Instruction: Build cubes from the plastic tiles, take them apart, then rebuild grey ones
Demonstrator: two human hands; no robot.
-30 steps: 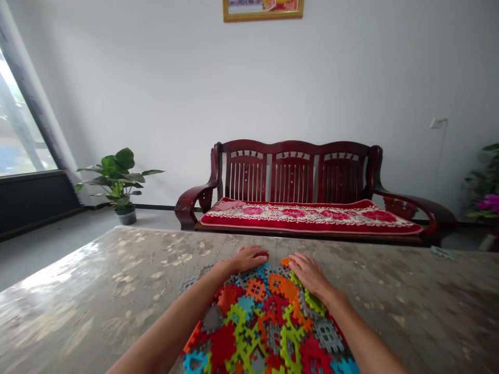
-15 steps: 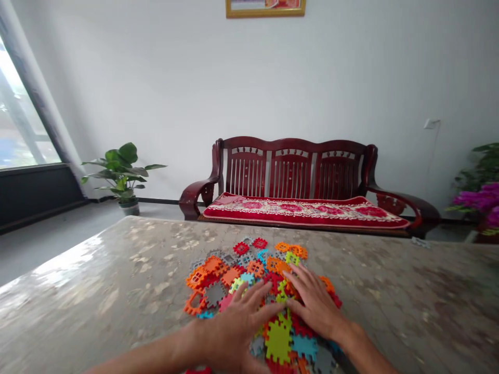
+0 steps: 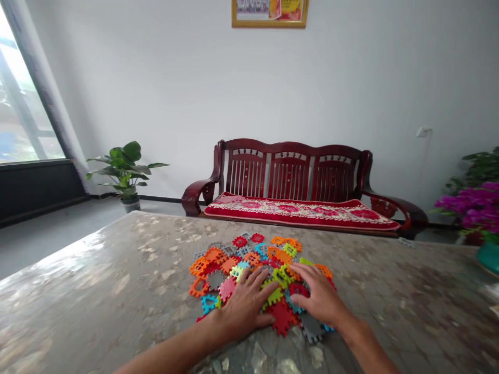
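Plastic pieces (image 3: 283, 315) lie heaped — left hand (image 3: 246, 305) spread, right hand (image 3: 320, 295) loosely curled, neither visibly gripping; hard pushing could scatter them.

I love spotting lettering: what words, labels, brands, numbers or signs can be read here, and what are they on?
No text can be read.
Gold-framed rectangular picture on the white wall: any lettering is too small to read.
Flat, multicoloured, toothed, plastic-looking pieces: none visible.
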